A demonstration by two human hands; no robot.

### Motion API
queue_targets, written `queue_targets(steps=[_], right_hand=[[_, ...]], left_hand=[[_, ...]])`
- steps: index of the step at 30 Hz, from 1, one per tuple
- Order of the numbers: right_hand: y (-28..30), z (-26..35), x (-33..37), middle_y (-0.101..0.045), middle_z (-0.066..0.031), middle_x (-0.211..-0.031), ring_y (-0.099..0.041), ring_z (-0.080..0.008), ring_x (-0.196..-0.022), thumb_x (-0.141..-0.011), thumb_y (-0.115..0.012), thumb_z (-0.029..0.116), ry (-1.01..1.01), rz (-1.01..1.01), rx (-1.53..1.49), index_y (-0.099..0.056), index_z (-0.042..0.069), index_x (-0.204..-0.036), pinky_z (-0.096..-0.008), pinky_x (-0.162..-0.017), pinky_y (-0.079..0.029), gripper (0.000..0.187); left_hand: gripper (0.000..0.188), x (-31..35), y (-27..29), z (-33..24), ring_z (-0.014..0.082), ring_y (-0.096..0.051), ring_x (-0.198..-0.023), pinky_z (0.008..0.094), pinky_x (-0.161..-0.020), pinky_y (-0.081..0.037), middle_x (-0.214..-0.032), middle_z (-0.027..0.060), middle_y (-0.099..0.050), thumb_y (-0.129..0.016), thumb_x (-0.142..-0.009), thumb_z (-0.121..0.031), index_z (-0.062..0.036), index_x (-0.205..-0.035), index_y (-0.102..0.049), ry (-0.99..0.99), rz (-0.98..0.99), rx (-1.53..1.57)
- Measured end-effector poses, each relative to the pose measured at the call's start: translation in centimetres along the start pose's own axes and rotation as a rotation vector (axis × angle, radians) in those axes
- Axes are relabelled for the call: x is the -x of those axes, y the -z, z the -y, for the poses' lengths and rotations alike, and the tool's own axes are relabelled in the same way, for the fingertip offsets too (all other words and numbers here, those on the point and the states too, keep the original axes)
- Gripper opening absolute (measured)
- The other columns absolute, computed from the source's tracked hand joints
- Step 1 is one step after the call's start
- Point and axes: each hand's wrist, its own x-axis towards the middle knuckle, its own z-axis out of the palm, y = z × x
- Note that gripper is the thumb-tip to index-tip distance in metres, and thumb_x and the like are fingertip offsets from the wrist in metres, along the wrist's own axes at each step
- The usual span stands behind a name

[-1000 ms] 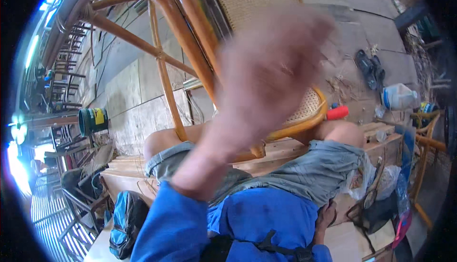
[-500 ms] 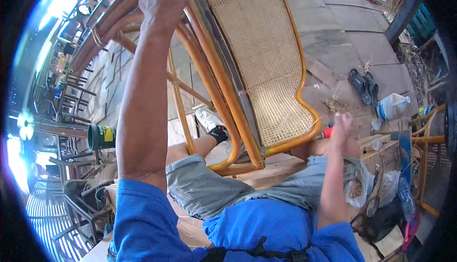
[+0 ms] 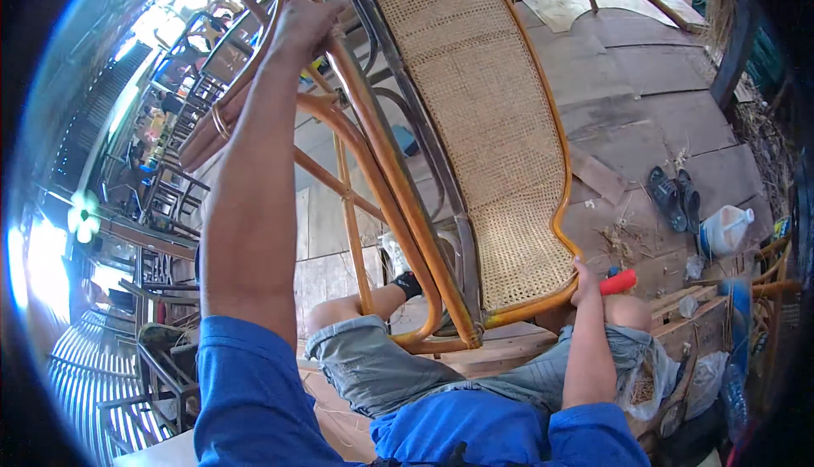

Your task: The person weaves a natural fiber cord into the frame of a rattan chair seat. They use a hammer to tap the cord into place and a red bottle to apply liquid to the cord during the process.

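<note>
Left hand (image 3: 307, 26) now higher, fingers gripping rattan chair (image 3: 475, 128); sandals (image 3: 674, 198) beyond.

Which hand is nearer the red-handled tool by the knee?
Right. The right hand rests at the chair frame's lower edge, beside the red-handled tool; the left hand grips the rattan chair frame far above.

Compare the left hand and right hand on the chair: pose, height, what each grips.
The left hand is raised high, arm stretched up, wrapped around the orange cane frame near the top of the chair; the right hand sits low by the knee, at the lower edge of the woven seat panel. The right hand is beside a red tool handle; nothing like that is near the left. Both are bare and touch the same chair.
</note>
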Motion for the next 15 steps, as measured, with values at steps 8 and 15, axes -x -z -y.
queue_targets(steps=[8, 15], right_hand=[[-0.4, -1.5, -1.7, -0.057, -0.0114, -0.116, -0.055, -0.0253, -0.102, -0.085, -0.059, 0.035, 0.097, -0.166, 0.112, -0.051, 0.001, -0.119, -0.0391, -0.093, -0.041, 0.049], [-3.3, -0.3, 2.1, -0.058, -0.0141, -0.110, -0.057, -0.0241, -0.095, -0.083, -0.063, 0.034, 0.364, -0.284, 0.151, -0.054, -0.008, -0.110, -0.0350, -0.083, -0.045, 0.051]], left_hand=[[0.044, 5.9, 1.3, -0.9, 0.0151, -0.055, -0.062, 0.0316, -0.055, -0.044, -0.072, 0.0088, -0.059, -0.062, -0.077, -0.036, 0.0073, -0.088, -0.062, -0.044, -0.162, -0.102], [0.019, 13.9, 8.4, 2.1, 0.0105, -0.053, -0.048, 0.0218, -0.040, -0.042, -0.063, 0.0058, -0.055, -0.065, -0.078, -0.013, 0.0021, -0.084, -0.055, -0.168, -0.342, 0.436]])
